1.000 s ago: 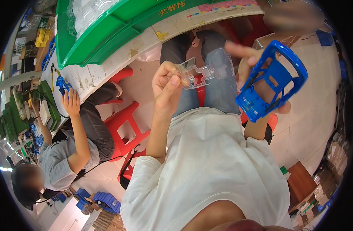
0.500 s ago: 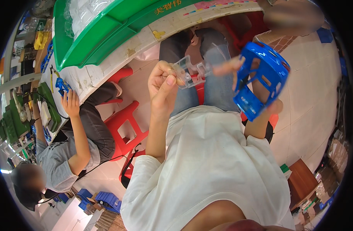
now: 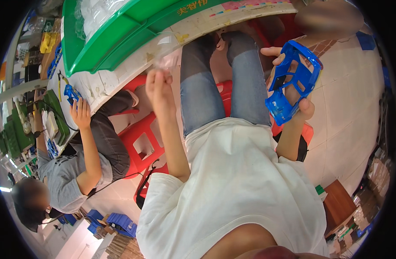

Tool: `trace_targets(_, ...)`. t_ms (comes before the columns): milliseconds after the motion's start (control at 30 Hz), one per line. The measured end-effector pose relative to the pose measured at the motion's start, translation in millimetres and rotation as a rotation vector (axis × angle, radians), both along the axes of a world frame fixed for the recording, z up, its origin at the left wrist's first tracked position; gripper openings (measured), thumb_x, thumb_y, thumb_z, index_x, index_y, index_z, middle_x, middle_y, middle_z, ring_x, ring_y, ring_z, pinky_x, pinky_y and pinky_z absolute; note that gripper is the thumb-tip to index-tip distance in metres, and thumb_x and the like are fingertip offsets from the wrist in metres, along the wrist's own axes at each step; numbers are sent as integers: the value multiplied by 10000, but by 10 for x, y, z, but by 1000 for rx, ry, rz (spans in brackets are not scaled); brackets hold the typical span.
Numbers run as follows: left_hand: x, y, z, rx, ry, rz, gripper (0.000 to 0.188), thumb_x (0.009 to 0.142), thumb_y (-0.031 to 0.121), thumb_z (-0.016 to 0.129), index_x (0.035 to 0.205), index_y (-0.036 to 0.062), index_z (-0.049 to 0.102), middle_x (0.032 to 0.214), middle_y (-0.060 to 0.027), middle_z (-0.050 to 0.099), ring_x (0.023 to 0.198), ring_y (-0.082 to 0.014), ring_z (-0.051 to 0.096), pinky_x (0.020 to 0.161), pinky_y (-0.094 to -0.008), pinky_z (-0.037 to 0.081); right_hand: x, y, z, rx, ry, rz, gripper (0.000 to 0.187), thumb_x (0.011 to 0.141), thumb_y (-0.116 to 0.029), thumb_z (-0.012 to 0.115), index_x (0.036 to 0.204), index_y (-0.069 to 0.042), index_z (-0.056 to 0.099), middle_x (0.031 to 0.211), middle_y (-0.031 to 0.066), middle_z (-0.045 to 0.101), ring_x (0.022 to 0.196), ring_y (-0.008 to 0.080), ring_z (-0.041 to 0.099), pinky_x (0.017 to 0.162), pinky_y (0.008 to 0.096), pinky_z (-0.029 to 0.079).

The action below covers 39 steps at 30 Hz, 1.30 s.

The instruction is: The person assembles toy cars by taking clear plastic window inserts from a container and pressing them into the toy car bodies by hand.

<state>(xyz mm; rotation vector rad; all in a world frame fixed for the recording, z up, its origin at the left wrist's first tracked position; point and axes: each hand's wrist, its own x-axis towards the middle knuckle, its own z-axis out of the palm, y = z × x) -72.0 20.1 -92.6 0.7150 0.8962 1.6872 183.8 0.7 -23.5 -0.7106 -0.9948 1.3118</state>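
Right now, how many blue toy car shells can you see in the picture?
2. One blue car shell is held in the right hand. A second blue shell lies on the worktable by the co-worker's hand. More may be hidden.

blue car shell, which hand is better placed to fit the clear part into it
Left, probably. The right hand is fully taken up gripping the blue car shell. The left hand is raised beside the table edge and seems to pinch the clear part, though that is blurred.
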Motion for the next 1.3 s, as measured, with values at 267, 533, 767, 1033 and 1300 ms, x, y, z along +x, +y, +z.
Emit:
trace_targets(267, 88, -2, -67, -62, 97, -16, 122, 823, 144, 550, 824, 43, 483, 733, -15, 488, 688, -97, 440, 696, -241, 356, -6, -19, -93, -54, 44, 49, 701, 604, -451, 674, 1069, 28, 459, 1080, 212, 500, 1002, 235, 498, 840, 313, 401)
trace_targets(533, 150, -145, -106, -149, 106, 59, 160, 816, 174, 574, 870, 35, 514, 811, -58, 588, 645, -66, 434, 637, -191, 356, -211, 2, -247, -4, -110, 35, 776, 650, -517, 609, 1214, -47, 360, 1036, 180, 497, 990, 281, 495, 646, 251, 449)
trace_targets(767, 192, -438, 270, 50, 79, -106, 192, 789, 174, 602, 841, 39, 475, 771, -84, 582, 689, -103, 518, 682, -195, 375, -292, -12, -224, -43, -12, 104, 784, 638, -529, 607, 1189, -28, 360, 1048, 252, 501, 760, 202, 562, 579, 198, 429)
trace_targets(1033, 248, -458, 283, 123, 4, -227, 226, 766, 157, 623, 831, 16, 459, 748, -90, 535, 655, -152, 554, 609, -252, 470, -284, 162, -44, 380, 208, 425, 781, 582, -564, 679, 1078, -5, 450, 1069, 268, 503, 1072, 327, 478, 907, 371, 365)
trace_targets(1300, 223, -482, 268, 143, 2, -247, 213, 765, 138, 617, 840, 16, 460, 738, -85, 516, 664, -146, 548, 596, -242, 472, -394, 16, 0, 97, 74, 282, 827, 641, -392, 697, 1258, -7, 304, 1146, 217, 445, 1097, 286, 426, 900, 316, 348)
